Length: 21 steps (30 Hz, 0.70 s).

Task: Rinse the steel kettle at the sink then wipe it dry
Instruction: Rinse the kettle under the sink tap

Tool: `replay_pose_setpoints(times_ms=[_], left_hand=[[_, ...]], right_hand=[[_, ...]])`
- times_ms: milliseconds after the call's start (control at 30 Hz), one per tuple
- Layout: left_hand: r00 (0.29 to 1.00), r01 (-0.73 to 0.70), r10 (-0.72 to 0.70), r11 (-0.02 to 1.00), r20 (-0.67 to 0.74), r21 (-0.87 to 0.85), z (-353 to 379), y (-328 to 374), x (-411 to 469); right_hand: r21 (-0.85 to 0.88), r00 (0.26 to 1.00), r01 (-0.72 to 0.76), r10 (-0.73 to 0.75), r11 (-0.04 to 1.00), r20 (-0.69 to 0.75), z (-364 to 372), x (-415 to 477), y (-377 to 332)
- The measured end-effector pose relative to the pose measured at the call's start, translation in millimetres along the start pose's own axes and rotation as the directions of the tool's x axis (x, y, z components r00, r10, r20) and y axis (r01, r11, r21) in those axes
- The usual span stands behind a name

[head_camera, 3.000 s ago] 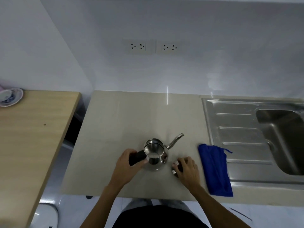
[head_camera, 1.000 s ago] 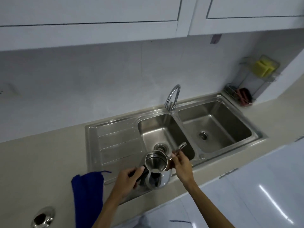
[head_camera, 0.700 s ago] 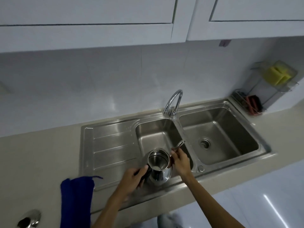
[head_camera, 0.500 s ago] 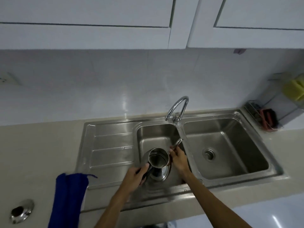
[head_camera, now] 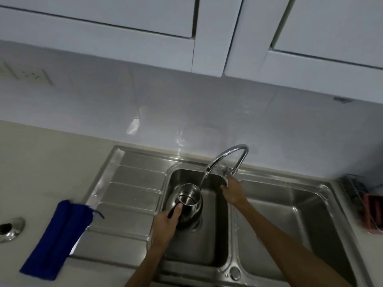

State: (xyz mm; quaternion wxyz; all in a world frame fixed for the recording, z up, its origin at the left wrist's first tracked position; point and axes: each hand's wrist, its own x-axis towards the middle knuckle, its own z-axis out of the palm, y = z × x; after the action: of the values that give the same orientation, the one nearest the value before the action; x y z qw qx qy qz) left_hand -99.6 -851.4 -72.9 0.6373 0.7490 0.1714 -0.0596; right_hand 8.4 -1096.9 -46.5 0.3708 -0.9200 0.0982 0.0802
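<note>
1. Head view, centre of frame: steel kettle (head_camera: 189,200) sits upright inside the left basin of the double sink (head_camera: 323,206), lid off, open mouth facing up.
2. Left hand (head_camera: 165,224), lower centre, is wrapped around the kettle's dark handle on its near-left side, fingers curled tight, thumb near the rim.
3. Faucet (head_camera: 230,156) arches from the back rim between the 2 basins; its spout points left over the left basin. A thin stream of water (head_camera: 204,179) falls from the spout toward the right edge of the kettle's mouth; can't tell if it lands inside or runs down the rim.
4. Right hand (head_camera: 233,192), centre-right, reaches to the tap lever at the faucet base; fingertips touch the lever, fingers loosely bent, holding nothing else. Whether they pinch the lever or just press it: can't tell.
5. Kettle spout isn't clearly visible from this angle.
6. Left of the basin: ribbed drainboard (head_camera: 132,195), part of the same steel unit.
7. Lower left of frame: blue cloth (head_camera: 56,239) lies flat on the beige countertop (head_camera: 41,162), its right edge overlapping the drainboard's edge.
8. Far left edge: shiny steel lid (head_camera: 10,228) w/ dark knob rests on the countertop, apart from the cloth.
9. Right edge: wire rack (head_camera: 366,204) w/ red item, blurred.
10. Top: white cabinets (head_camera: 207,27) above a white tiled wall; wall outlet (head_camera: 31,76) at upper left.
</note>
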Motion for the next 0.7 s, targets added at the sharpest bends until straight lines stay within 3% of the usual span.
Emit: replay_pose_setpoints(times_ms=[100,267,467,700], left_hand=[[1.0,0.023,-0.023,1.0,0.002,0.012,14,-4,13],[0.998,0.04,-0.038,0.998,0.048,-0.05,39,2,29],[0.991,0.034,-0.017,0.991,0.133,-0.127,60,24,38],[0.989,-0.04,0.062,0.986,0.133,-0.163,69,45,48]], right_hand=[[-0.113,0.998,0.069,-0.068,0.991,0.013,-12,13,2],[-0.241,0.974,0.186,-0.146,0.953,0.175,-15,29,12],[-0.282,0.954,0.258,-0.198,0.924,0.224,-21,49,18],[-0.343,0.944,0.285,-0.199,0.895,0.263,-23,69,23]])
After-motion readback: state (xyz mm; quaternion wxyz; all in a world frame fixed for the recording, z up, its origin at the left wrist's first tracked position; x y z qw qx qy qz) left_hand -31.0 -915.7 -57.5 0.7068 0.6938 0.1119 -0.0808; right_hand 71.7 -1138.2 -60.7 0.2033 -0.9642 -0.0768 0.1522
